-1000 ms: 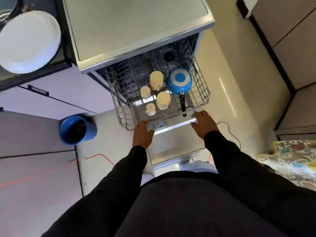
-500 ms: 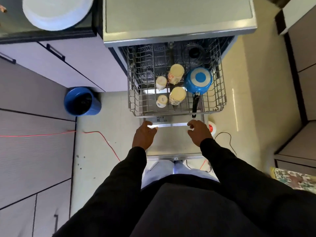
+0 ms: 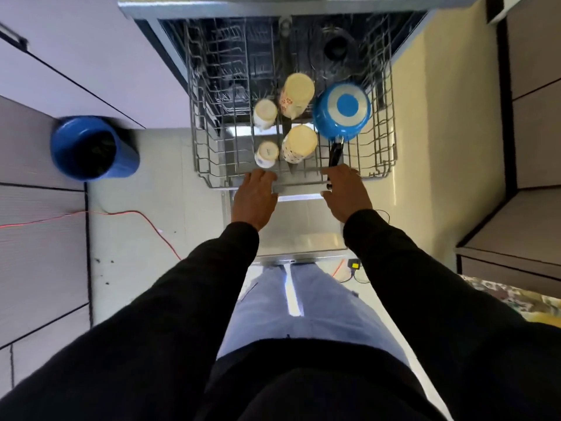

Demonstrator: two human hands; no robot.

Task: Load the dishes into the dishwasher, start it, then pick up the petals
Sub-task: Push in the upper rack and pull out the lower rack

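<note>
Kitchen floor (image 3: 136,238) carries the lowered dishwasher door (image 3: 303,229). Left hand (image 3: 256,197) and right hand (image 3: 346,192) rest on the near rim of the rack (image 3: 202,168); whether the fingers hook the wire cannot be told. Cups (image 3: 299,144) and blue saucepan (image 3: 341,109) sit loaded inside. Loading appears complete. Next: push the rack evenly to the far end.
</note>
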